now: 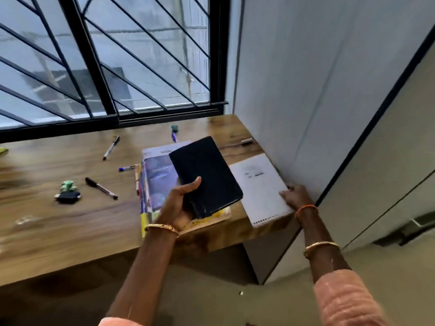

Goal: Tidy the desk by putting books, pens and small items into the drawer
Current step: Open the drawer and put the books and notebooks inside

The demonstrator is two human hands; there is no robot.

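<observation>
Pens (101,188) are lying scattered on the tabletop (70,222) at left; the left hand (180,204) is gripping a black notebook (205,176) above stacked books (155,182) — the right hand (294,196), fingers seemingly flat, is pressing a white notepad (260,188).

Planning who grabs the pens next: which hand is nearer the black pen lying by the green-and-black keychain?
Left. The left hand holds the black notebook just right of the black pen; the right hand rests on the white spiral pad, farther right by the wall.
</observation>
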